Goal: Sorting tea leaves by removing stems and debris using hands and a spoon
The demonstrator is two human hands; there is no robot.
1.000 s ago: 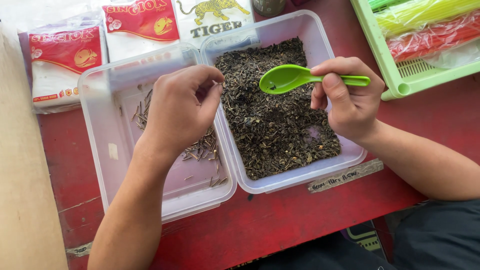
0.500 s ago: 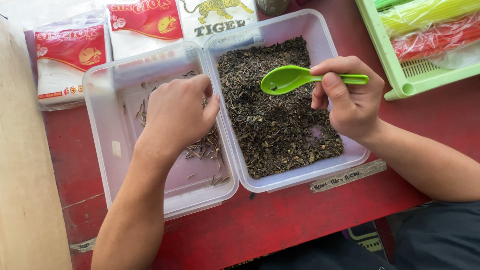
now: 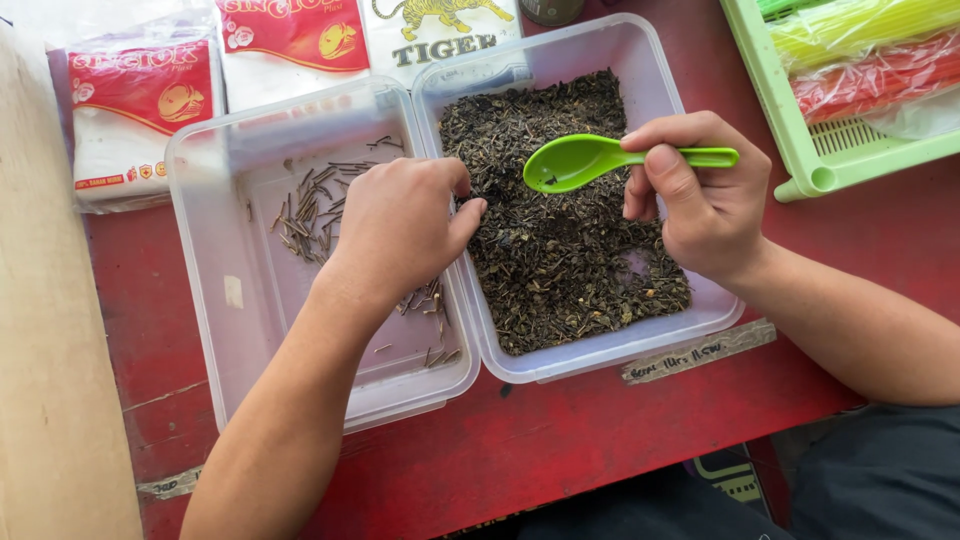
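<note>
Right hand (image 3: 705, 205) pinches a green spoon (image 3: 600, 160) by its handle, thumb on top, bowl empty and held level just above the dark loose leaves (image 3: 560, 250) in the right tub (image 3: 640, 60). Left hand (image 3: 400, 225) sits knuckles-up over the wall shared by the two tubs, fingers curled under; cannot tell whether they pinch anything. The left tub (image 3: 215, 260) holds only a thin scatter of pale stems (image 3: 315, 205), some near its far side, a few by the wrist. Judgement: this looks like stem-picking, so keep the spoon strokes shallow and spread the leaves thin, exposing stems rather than burying them. Drop picked stems well inside the left tub, not on the shared rim. Packets (image 3: 140, 110) and a green basket (image 3: 800, 150) sit clear of the work.
</note>
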